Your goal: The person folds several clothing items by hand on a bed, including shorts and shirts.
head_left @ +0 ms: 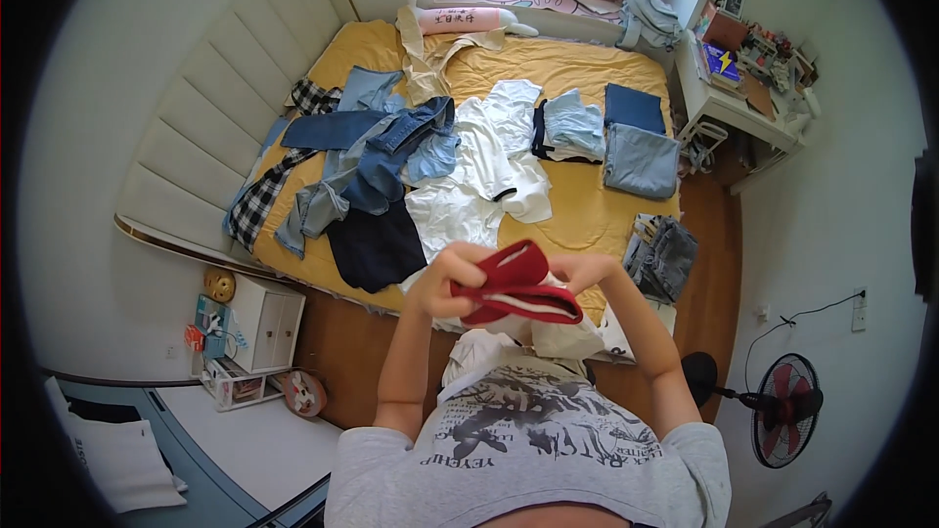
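Note:
In front of my body, over the near edge of the bed, I hold up a garment with a thick red band (pixel 528 305), its inside edge white. Cream-white cloth hangs below it, partly hidden, and I cannot tell what kind of garment it is. My left hand (pixel 452 279) is closed on the left end of the red band. At the other end, my right hand (pixel 587 274) pinches the cloth, its fingertips partly behind the fabric. White shirts (pixel 479 161) lie spread on the bed just beyond, beside a dark navy piece of clothing (pixel 377 246).
Jeans (pixel 386 152) and a checked shirt (pixel 259 205) lie heaped on the yellow bedsheet (pixel 577 220). Folded denim (pixel 641 161) stacks along the right side. A fan (pixel 785 409) stands at right, a white desk (pixel 753 108) far right, and a white nightstand (pixel 264 323) at left.

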Demonstrator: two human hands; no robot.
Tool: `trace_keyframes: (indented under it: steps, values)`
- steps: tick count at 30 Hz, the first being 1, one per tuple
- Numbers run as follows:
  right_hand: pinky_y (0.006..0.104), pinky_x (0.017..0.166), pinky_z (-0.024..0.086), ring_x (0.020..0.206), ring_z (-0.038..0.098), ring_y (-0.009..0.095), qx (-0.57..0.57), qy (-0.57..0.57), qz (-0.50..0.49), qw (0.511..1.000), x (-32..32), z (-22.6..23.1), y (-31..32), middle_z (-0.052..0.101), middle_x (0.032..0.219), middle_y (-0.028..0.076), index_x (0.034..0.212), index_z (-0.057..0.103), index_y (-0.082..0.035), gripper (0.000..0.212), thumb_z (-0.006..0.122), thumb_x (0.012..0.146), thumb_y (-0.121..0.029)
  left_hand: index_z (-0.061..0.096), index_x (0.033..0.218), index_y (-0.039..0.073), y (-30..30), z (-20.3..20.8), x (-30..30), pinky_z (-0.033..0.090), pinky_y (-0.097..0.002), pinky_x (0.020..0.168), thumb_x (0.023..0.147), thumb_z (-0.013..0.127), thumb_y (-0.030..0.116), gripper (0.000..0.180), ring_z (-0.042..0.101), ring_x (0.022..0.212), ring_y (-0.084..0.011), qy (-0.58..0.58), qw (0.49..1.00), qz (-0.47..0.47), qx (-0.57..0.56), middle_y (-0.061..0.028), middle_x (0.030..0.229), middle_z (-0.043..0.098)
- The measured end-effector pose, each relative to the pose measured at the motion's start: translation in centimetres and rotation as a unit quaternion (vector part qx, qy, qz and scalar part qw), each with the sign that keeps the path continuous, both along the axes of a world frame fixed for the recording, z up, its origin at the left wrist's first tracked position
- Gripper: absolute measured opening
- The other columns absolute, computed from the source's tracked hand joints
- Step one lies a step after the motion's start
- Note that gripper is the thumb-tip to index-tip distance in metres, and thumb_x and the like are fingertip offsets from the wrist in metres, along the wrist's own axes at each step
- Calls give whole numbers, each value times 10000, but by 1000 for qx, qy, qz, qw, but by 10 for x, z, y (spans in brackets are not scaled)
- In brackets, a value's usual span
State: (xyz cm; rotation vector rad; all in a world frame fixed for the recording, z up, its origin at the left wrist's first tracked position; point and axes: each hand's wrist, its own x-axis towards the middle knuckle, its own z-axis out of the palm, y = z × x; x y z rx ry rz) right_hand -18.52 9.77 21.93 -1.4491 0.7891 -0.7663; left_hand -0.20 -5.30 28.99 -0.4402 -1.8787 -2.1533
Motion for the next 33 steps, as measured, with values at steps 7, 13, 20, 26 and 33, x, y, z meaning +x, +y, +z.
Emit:
trace_keyframes:
  steps: [7,13,20,26,33]
  values:
    - [262,838,367,992,446,135,139,-52,-494,856,31,24,26,494,1061,56,1189,399,-33,471,583,794,-211,375,1081,33,16,-36,-42,426,-286,734,750,613,148,423,520,883,-179,-109,887,433,-117,-107,964,508]
    - [266,938,264,1127,353,165,127,-38,-541,831,65,8,51,380,1198,72,1249,293,-13,500,485,818,-180,445,1109,18,98,-96,-29,410,-288,783,806,544,355,464,506,903,-175,-205,968,147,0,-99,983,523]
    - [242,839,351,999,460,110,140,-75,-471,867,55,-5,91,501,1094,36,1192,400,8,454,521,759,-57,492,1067,29,80,-103,-28,393,-288,725,834,437,139,263,490,816,-126,-189,974,85,-87,-69,911,536]
    - [200,564,407,624,494,37,54,120,-658,741,19,18,110,582,689,-27,825,614,-2,112,578,770,-92,519,947,-10,49,-108,-39,403,-296,707,787,396,57,213,538,775,-205,-181,938,218,-199,-147,834,563]
    - [181,628,399,712,501,43,-71,243,-718,648,-10,39,133,593,782,33,880,582,27,139,550,787,-70,476,872,6,18,-81,-49,413,-355,642,721,476,62,161,520,736,-337,-79,945,276,-159,-186,752,520]
